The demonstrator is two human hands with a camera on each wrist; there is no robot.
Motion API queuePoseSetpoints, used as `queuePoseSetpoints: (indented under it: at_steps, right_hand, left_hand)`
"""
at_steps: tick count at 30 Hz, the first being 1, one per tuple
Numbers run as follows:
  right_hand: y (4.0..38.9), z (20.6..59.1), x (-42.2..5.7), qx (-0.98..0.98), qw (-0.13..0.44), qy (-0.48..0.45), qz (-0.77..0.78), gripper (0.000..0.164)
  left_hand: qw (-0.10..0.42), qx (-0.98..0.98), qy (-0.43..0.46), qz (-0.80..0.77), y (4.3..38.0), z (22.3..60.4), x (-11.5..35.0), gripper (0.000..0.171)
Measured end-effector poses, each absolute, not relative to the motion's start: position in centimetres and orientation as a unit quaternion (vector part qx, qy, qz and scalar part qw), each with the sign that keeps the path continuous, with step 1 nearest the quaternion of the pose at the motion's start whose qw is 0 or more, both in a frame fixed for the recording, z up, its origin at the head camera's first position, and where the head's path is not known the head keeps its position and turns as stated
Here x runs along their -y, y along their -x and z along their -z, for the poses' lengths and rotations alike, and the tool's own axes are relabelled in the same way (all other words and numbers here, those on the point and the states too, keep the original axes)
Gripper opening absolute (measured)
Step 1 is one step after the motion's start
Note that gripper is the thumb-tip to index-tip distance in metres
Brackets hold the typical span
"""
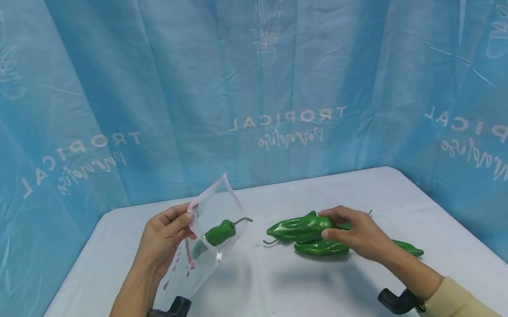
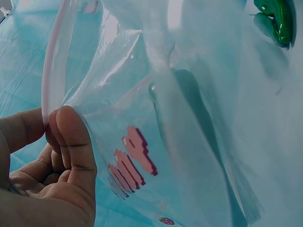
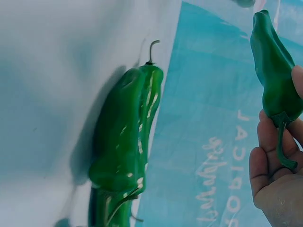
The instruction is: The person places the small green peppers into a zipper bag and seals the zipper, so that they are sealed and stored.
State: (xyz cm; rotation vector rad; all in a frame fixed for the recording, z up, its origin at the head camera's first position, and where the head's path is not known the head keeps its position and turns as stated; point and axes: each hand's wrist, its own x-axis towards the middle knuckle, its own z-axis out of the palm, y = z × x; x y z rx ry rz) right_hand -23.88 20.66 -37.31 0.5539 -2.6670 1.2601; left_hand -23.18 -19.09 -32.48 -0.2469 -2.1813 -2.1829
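Observation:
My left hand (image 1: pixel 165 243) pinches the rim of a clear zip bag (image 1: pixel 188 278) with pink printing, its mouth spread. Inside the bag is a green pepper (image 1: pixel 220 233), its stem toward the opening; through the film in the left wrist view it shows as a dim green shape (image 2: pixel 196 101). My right hand (image 1: pixel 356 233) grips another green pepper (image 3: pixel 274 71) near its stem end, the tip pointing toward the bag. More green peppers (image 1: pixel 321 248) lie on the table under and beside that hand; in the right wrist view they are bunched together (image 3: pixel 120 132).
One pepper (image 1: pixel 409 247) shows its end to the right of my right forearm. The white table (image 1: pixel 276 308) has a blue printed curtain (image 1: pixel 243 83) behind it and at both sides. Each wrist carries a black camera mount (image 1: pixel 171 314).

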Motion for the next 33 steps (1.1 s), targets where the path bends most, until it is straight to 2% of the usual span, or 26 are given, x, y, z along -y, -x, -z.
queuePoseSetpoints:
  at_steps: [13,33]
  right_hand:
    - [24.8,35.6,-17.7,0.879,0.087,-0.207,-0.420,0.047]
    - [26.8,33.8,-12.7,0.878,0.062,-0.217,-0.421,0.044]
  left_hand:
    - [0.024,0.714,0.076,0.695,23.3,32.7,18.9,0.049]
    - [0.018,0.720,0.070,0.691,23.4,32.6,18.6,0.050]
